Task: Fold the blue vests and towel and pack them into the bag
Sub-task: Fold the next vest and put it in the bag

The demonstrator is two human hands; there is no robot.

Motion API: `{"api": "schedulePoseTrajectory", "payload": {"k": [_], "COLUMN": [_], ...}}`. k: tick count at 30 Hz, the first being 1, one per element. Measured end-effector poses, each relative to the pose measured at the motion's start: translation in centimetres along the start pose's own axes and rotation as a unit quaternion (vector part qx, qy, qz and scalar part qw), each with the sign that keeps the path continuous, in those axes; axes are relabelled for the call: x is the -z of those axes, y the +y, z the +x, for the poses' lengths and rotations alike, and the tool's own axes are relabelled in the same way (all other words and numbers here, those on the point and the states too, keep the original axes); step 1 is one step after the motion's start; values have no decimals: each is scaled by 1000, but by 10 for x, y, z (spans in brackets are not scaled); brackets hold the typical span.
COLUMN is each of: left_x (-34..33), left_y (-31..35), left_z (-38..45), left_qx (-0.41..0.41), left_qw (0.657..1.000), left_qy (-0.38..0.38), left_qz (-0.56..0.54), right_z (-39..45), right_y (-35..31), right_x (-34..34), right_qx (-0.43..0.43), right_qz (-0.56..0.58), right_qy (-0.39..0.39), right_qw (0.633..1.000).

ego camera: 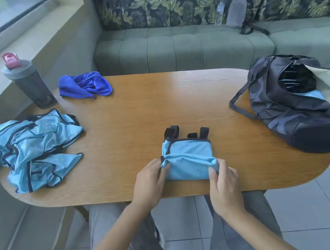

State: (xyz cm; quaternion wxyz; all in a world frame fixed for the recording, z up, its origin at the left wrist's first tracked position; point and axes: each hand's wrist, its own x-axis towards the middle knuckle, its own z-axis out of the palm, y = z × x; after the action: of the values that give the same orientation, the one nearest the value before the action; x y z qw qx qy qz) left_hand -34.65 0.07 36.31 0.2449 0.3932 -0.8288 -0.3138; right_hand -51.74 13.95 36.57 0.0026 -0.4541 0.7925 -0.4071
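1. Nearest the camera, at the bottom of the frame, the person's knees in grey trousers sit under the near edge of the wooden surface [137,111], with both forearms reaching up over it.
2. The left hand [149,182] and right hand [223,182] work a light blue vest [187,159] in the lower centre of the frame; it is already folded into a small packet, its black straps sticking out at the far side.
3. The left fingers [164,167] curl and pinch the packet's left edge; the right fingers [213,172] curl over and pinch its lower right corner. Neither hand is spread flat.
4. Progress, as I judge it: the open dark bag [296,111] at the right of the frame shows a patch of light blue inside, probably a vest already packed.
5. Left to do: a crumpled heap of light blue vests [31,150] lies at the left of the frame, and the deep blue towel [85,85] lies unfolded at the upper left, beside a grey bottle [28,84].
6. So the task looks less than half done; this vest seems nearly ready for the bag.
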Motion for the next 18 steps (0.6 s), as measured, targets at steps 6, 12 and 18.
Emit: {"api": "schedulePoseTrajectory", "payload": {"k": [6,12,18], "left_x": [-10,-16,-12], "left_y": [16,19,34], "left_z": [27,48,65], "left_qx": [77,142,238], "left_qw": [993,985,967], "left_qy": [53,52,30], "left_qz": [66,84,88], "right_z": [33,63,84], "right_y": [-7,-2,-4], "right_x": [-10,-12,-13], "right_qx": [-65,-53,-110], "right_qz": [-50,-163,-270], "right_qy": [1,-44,-111], "right_qw": [997,984,950]}}
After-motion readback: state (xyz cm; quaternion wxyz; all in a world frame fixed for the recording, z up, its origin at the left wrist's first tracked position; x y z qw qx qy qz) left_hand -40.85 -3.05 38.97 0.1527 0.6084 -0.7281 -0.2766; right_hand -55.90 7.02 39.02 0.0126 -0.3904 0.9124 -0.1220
